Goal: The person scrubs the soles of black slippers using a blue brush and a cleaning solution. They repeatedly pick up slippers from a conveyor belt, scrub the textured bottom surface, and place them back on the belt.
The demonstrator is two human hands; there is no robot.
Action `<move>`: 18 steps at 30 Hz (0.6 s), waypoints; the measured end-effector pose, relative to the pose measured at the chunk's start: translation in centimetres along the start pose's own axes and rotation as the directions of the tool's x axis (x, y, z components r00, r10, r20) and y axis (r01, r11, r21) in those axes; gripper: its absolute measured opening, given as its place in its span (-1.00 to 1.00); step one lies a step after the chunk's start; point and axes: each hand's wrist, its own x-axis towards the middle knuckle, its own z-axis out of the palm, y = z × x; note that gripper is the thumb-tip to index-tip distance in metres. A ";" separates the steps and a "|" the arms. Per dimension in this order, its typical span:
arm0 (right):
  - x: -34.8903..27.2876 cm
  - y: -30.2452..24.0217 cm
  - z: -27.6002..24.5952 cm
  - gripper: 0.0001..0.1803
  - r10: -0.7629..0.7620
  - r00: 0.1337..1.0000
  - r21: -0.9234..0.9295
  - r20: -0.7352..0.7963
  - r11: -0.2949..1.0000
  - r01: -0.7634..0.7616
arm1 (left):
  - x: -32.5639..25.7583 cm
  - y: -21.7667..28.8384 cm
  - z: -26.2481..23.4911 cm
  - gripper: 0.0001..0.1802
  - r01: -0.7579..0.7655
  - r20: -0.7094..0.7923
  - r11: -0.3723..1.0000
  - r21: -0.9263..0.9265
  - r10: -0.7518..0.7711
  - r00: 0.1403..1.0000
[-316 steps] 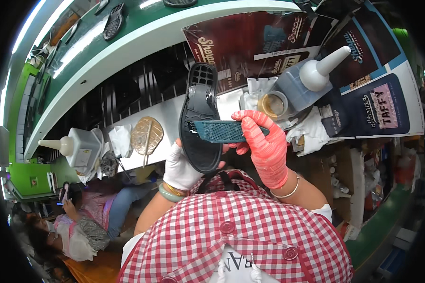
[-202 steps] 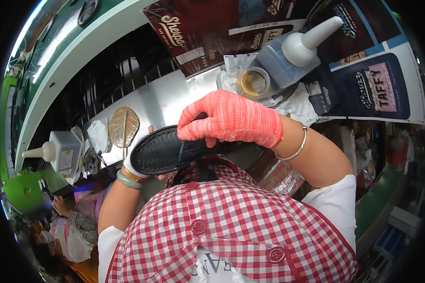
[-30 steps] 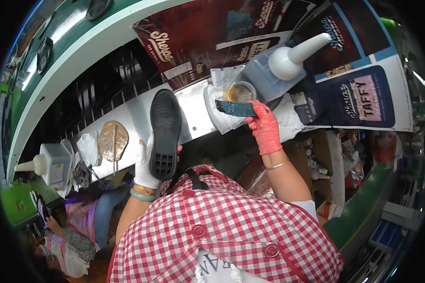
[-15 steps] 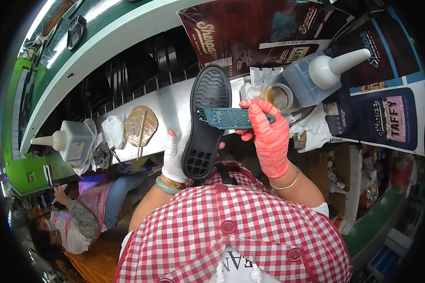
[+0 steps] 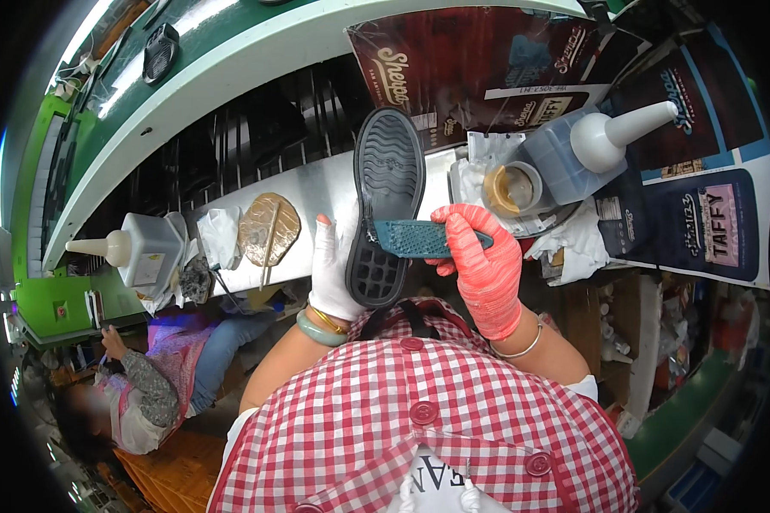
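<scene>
Biggest change: the teal brush [image 5: 423, 240] is back on the work. About 1 s ago it's by the cup [image 5: 535, 184], clear of everything; 0.5 s ago it's at mid-length on the black sole [image 5: 390, 175]. Now its tip is further toward the pocketed end, at the left edge, just above the square cells. I read that as a pass working down that edge after a visit to the cup. Coverage I can't judge: there are glossy specks by the tip, but can't tell if they're wet.

Hands: 2 of them, apart, both loaded. Left hand [image 5: 335, 272], white glove, is clamped on the lower left side of the sole, bare thumb tip up; the fingers underneath are hidden. Right hand [image 5: 488, 278], coral glove, pinches the brush's right end between thumb and fingers.

Sole is held in the air at the desk's [image 5: 321, 184] near edge, wavy end away from the wearer, pocketed end toward them. Brush lies across it, nearly level.

Right end of desk: cup with amber residue, squeeze bottle [image 5: 565, 162] just beyond it, crumpled cloth [image 5: 573, 244] at the near edge. Left end: brown round pad [image 5: 257, 227] with a stick on it, white tissue [image 5: 220, 238], second bottle [image 5: 152, 255].
</scene>
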 end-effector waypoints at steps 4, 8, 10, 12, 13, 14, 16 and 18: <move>-0.8 -0.1 0.6 -0.76 0.040 0.999 -0.035 0.019 0.999 -0.040 | 0.5 0.1 -1.0 -0.13 0.001 0.139 0.972 -0.233 0.033 0.990; -1.4 -0.6 0.8 -0.77 0.033 0.999 -0.079 0.017 0.996 -0.031 | 0.7 0.1 -0.4 -0.15 -0.025 0.035 0.995 -0.101 0.029 0.999; -1.7 -0.9 0.8 -0.78 0.042 0.998 -0.097 0.044 0.995 -0.038 | 0.6 0.1 -0.1 -0.15 -0.012 0.021 0.995 -0.098 0.014 1.000; -2.0 -1.1 0.7 -0.79 0.031 0.997 -0.110 0.064 0.994 -0.024 | 0.6 0.1 0.2 -0.15 0.003 0.006 0.996 -0.088 -0.003 1.000; -2.1 -1.1 0.6 -0.80 0.026 0.997 -0.117 0.074 0.993 -0.017 | 0.5 0.1 0.3 -0.15 0.012 -0.002 0.997 -0.081 -0.012 1.000; -2.2 -1.3 0.6 -0.80 0.023 0.996 -0.119 0.082 0.993 -0.013 | 0.5 0.1 0.3 -0.15 0.020 -0.011 0.997 -0.073 -0.021 1.000; -2.3 -1.7 0.5 -0.81 0.019 0.995 -0.123 0.099 0.992 -0.007 | 0.5 0.2 0.1 -0.15 0.057 0.042 0.997 -0.053 -0.055 0.998; -2.4 -2.0 0.4 -0.81 0.017 0.990 -0.139 0.143 0.990 0.004 | 0.2 0.3 0.1 -0.14 0.084 0.055 0.994 -0.071 -0.080 0.995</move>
